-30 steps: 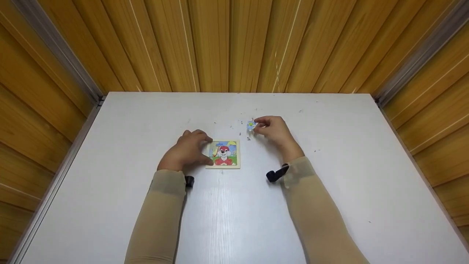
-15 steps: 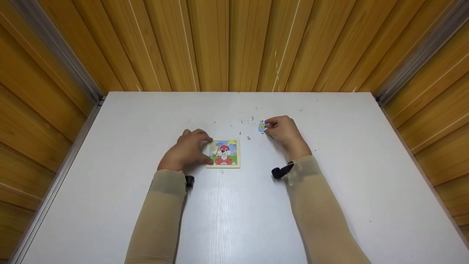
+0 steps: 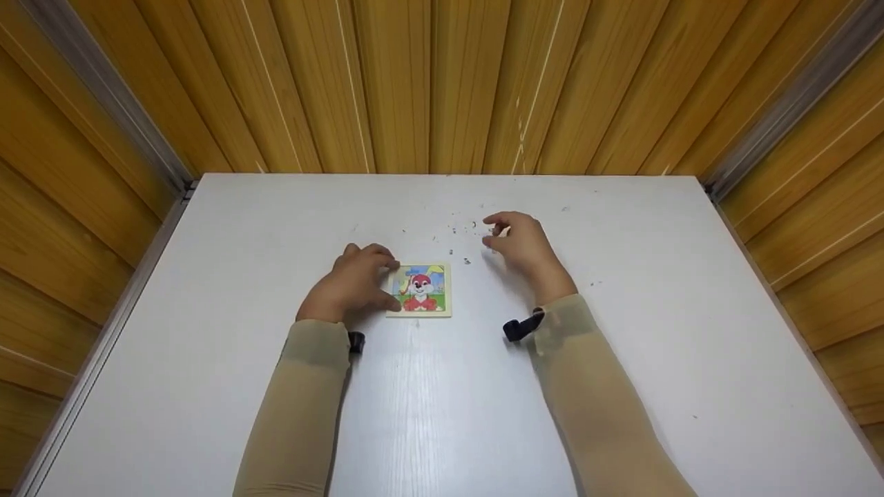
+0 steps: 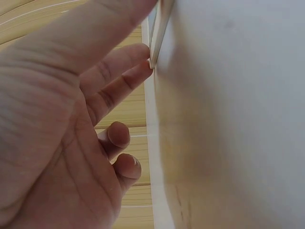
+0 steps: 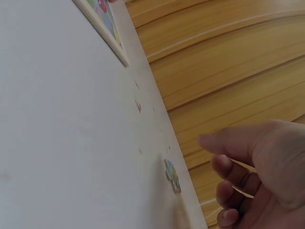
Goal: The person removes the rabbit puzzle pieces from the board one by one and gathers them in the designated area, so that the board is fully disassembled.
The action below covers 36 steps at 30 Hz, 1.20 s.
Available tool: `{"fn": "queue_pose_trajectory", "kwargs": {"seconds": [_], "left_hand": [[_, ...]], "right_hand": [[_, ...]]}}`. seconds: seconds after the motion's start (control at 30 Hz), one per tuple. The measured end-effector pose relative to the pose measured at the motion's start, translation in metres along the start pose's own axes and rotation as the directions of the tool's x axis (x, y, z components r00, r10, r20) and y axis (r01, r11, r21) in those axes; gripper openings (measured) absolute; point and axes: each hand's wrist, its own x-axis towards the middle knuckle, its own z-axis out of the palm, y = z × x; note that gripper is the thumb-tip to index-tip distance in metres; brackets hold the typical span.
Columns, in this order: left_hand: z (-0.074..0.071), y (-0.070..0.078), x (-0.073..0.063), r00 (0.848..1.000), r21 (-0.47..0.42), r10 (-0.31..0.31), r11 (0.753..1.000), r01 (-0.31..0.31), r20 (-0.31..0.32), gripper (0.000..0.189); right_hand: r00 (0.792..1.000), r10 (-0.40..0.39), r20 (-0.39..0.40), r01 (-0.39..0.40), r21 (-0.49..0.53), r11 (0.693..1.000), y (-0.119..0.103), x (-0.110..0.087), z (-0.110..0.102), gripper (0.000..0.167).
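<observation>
A small square jigsaw puzzle in a pale wooden frame (image 3: 448,293) lies flat on the white table, picturing a red and white rabbit. My left hand (image 3: 351,283) holds it by its left side, thumb at the near corner and fingers at the far one. The left wrist view has fingertips (image 4: 144,56) against the frame's edge. My right hand (image 3: 523,245) hovers at the far right of the puzzle, thumb and fingers apart with nothing between them. Beneath it, a loose blue and yellow puzzle piece (image 5: 172,176) rests on the table, mostly hidden by the hand in the head view.
Small dark crumbs (image 3: 467,261) are scattered on the white tabletop (image 3: 428,414) between and beyond the hands. A wall of wooden slats (image 3: 442,83) rises behind the table's far edge, with more slats along both sides.
My right hand carried the puzzle piece a little to the right, then let go of it; its thumb and fingers have spread. The left hand and the framed puzzle have stayed in place.
</observation>
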Motion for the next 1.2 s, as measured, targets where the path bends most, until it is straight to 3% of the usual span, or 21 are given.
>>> {"fn": "queue_pose_trajectory", "kwargs": {"seconds": [0.37, 0.5, 0.63, 0.83, 1.03, 1.2], "left_hand": [[0.0, -0.004, 0.001, 1.0, 0.021, 0.019, 1.0, -0.019, 0.002, 0.076], [0.0, -0.007, 0.001, 0.999, 0.049, 0.043, 0.998, -0.043, 0.003, 0.074], [0.0, -0.01, 0.0, 0.999, 0.054, 0.052, 0.997, -0.052, 0.009, 0.073], [-0.001, -0.011, -0.001, 0.998, 0.069, 0.06, 0.996, -0.061, 0.017, 0.074], [-0.002, -0.014, -0.001, 0.997, 0.075, 0.073, 0.994, -0.075, 0.029, 0.072], [-0.002, -0.015, 0.0, 0.998, 0.062, 0.066, 0.996, -0.067, 0.016, 0.058]], "right_hand": [[0.987, -0.116, 0.111, 0.099, 0.154, 0.983, -0.045, -0.014, 0.037, 0.045], [0.968, -0.166, 0.187, 0.131, 0.185, 0.974, -0.054, -0.018, 0.058, 0.047], [0.946, -0.189, 0.264, 0.146, 0.174, 0.974, -0.054, -0.019, 0.075, 0.045], [0.942, -0.161, 0.295, 0.121, 0.15, 0.981, -0.047, -0.019, 0.089, 0.042], [0.928, -0.227, 0.295, 0.217, 0.069, 0.974, -0.041, -0.017, 0.096, 0.042], [0.924, -0.248, 0.291, 0.258, 0.006, 0.966, -0.041, -0.019, 0.1, 0.036]]}}
